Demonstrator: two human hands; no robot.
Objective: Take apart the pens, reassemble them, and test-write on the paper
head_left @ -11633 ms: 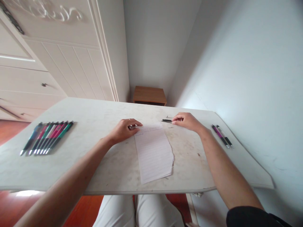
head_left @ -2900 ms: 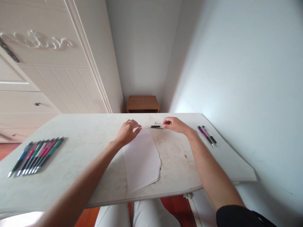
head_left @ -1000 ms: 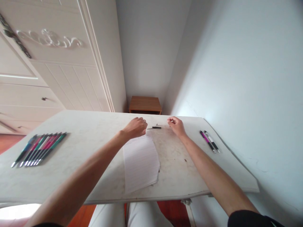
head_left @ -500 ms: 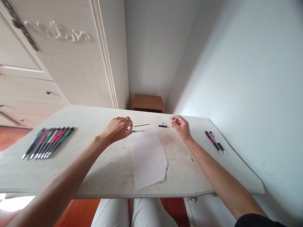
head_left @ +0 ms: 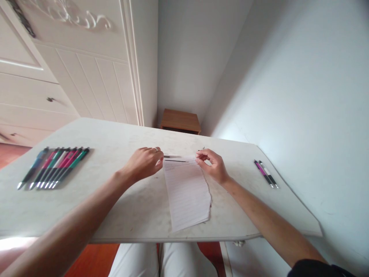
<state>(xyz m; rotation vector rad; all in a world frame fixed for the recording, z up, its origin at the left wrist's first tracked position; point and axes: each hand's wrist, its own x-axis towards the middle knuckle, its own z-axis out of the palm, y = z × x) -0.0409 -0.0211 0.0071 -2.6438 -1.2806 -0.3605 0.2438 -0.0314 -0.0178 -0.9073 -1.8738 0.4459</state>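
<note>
Black pen refill [head_left: 176, 161] shows between left hand [head_left: 145, 163] and right hand [head_left: 212, 164], against lined paper [head_left: 187, 196], toward the worktop's [head_left: 123, 215] far edge. Fingers curl on both; pinch cannot be determined.

Pens [head_left: 57, 168] look like shiny plastic, tips [head_left: 20, 186] kinda silvery metal. Paper [head_left: 188, 196] is matt, with a rough torn edge. Desk [head_left: 123, 215] is smooth but pretty dull and smudgy. Cupboard [head_left: 86, 77] has a soft painted sheen, and its knob [head_left: 50, 99] looks like dark metal. Box [head_left: 181, 119] seems smooth brown wood, floor [head_left: 89, 263] glossy reddish wood, trousers [head_left: 135, 261] matt cloth, ring [head_left: 155, 149] shiny metal.
</note>
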